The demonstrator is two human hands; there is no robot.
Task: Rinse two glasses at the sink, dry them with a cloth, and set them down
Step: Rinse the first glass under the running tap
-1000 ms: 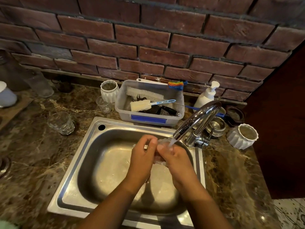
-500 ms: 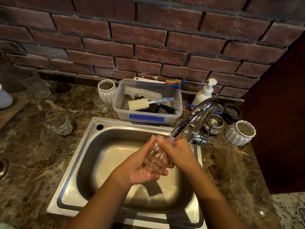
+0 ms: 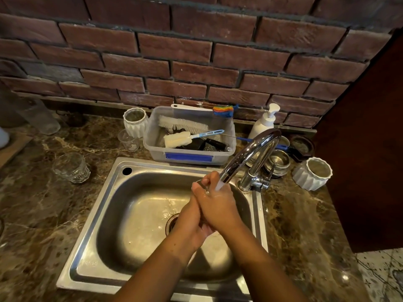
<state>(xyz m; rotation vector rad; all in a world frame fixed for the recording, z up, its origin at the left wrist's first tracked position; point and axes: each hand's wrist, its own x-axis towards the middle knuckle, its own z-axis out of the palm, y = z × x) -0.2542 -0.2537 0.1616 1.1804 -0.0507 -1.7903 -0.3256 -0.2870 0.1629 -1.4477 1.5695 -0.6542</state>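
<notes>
Both my hands are over the steel sink (image 3: 104,214), under the running tap (image 3: 250,153). My left hand (image 3: 192,223) cups a clear glass (image 3: 201,185) from below. My right hand (image 3: 218,203) lies over it, so only a bit of the rim shows near my fingertips. Water from the spout falls on my right hand. A second clear faceted glass (image 3: 72,167) stands upright on the marble counter, left of the sink. I see no cloth.
Behind the sink stands a plastic tub (image 3: 189,156) of brushes. White ribbed pots sit at the back (image 3: 135,122) and on the right (image 3: 313,176). A small clear cup (image 3: 128,140), a soap pump (image 3: 265,122) and steel bowls (image 3: 279,162) crowd the back edge.
My hands have turned the glass: half a second ago it showed between my palms, now my right hand covers it and sits higher under the stream.
</notes>
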